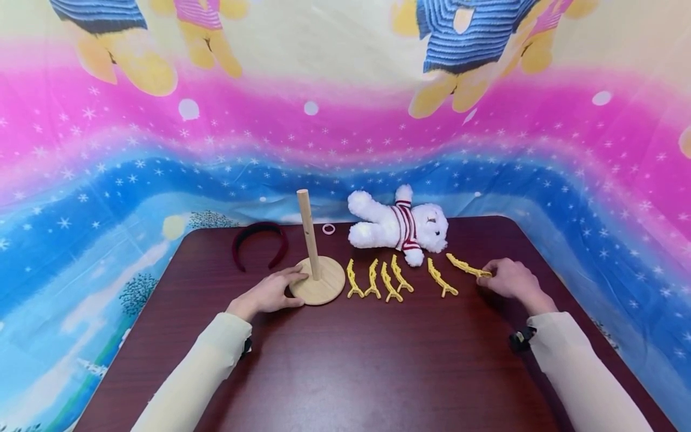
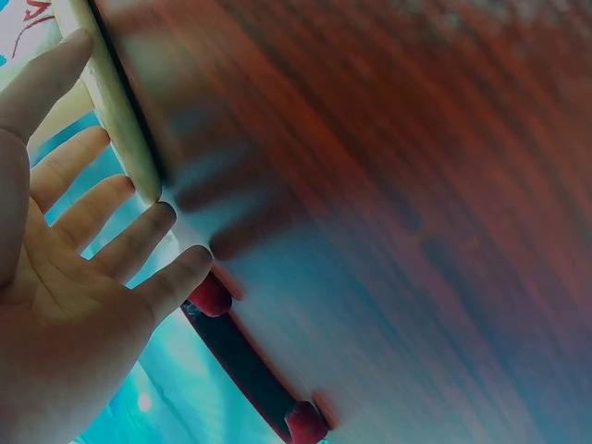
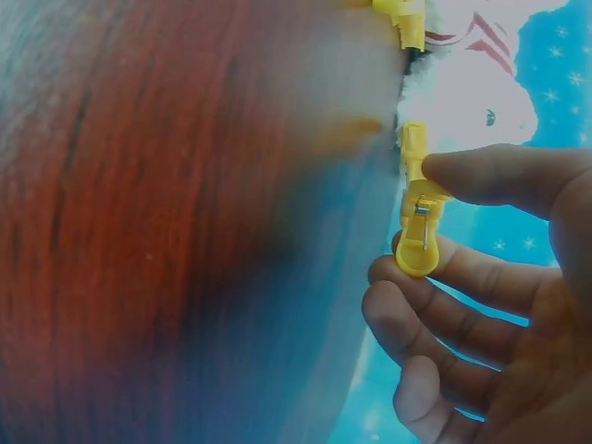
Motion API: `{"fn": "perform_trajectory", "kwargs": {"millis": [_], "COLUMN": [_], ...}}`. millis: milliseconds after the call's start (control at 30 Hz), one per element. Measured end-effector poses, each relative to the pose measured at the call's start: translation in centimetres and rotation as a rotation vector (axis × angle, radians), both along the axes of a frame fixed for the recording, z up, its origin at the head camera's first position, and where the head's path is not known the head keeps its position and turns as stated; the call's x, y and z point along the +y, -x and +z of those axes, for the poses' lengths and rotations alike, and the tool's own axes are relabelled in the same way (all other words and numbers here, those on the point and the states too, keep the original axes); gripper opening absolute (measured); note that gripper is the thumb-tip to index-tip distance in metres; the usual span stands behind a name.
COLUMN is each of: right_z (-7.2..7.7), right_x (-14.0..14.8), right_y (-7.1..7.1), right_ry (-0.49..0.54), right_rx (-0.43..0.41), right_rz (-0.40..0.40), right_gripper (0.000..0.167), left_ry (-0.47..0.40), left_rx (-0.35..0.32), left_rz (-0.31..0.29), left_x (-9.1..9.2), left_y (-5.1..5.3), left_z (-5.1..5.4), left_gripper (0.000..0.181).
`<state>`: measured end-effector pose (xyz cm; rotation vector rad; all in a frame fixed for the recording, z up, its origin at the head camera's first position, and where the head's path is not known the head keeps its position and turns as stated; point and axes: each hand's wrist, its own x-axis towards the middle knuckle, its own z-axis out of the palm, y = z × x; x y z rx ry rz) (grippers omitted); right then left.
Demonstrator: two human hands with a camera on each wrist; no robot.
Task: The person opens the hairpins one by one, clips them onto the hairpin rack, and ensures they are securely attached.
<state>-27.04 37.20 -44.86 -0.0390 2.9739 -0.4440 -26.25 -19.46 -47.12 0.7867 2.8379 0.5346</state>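
My left hand (image 1: 272,292) rests against the rim of the round base of a wooden stand (image 1: 330,282), thumb and fingers spread along its edge. A bare upright post rises from that base. In the left wrist view, the fingers of the left hand (image 2: 88,250) are straight and touch the base's edge. On the right, my right hand (image 1: 510,279) pinches one end of a yellow hair clip (image 1: 464,265) between thumb and index finger; its metal spring shows in the right wrist view. Several more yellow hair clips (image 1: 441,278) lie in a row between the stand and that hand.
A white teddy bear (image 1: 380,227) in a striped sweater lies on its side behind the clips. Behind the left hand is a dark red headband (image 1: 260,227). A small pale ring (image 1: 329,228) lies near the back edge of the table (image 1: 356,366), before a patterned cloth.
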Motion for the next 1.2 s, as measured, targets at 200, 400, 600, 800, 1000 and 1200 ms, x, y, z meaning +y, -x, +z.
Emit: {"fn": "perform_trajectory", "kwargs": {"millis": [200,400,600,800,1000,1200], "right_z": [0.9,2.0,2.9,3.7,4.2,4.5], "right_x": [-0.5,-1.9,-3.2,-4.6,-6.1,-7.7], "right_y": [-0.3,-0.6,-0.9,-1.1,-1.2,-1.2], "right_ry": [-0.011,-0.006,-0.013,-0.003,0.006,0.027], "right_rx": [0.049,0.113,0.147,0.186,0.220,0.246], "right_rz": [-0.004,0.003,0.026,0.060,0.097,0.135], "right_gripper": [0.043,0.040,0.042,0.040,0.037,0.032], "left_ry": [-0.005,-0.020,-0.013,-0.009,-0.008,-0.011], "left_rx": [0.008,0.019,0.023,0.015,0.009,0.016], "left_rz": [-0.004,-0.013,-0.014,-0.007,-0.002,-0.010], "left_x": [0.1,0.1,0.1,0.2,0.1,0.1], "left_y": [-0.1,-0.1,-0.1,-0.1,-0.1,-0.1], "left_z": [0.1,0.2,0.2,0.3,0.2,0.3], "left_gripper": [0.064,0.063,0.063,0.063,0.063,0.062]}}
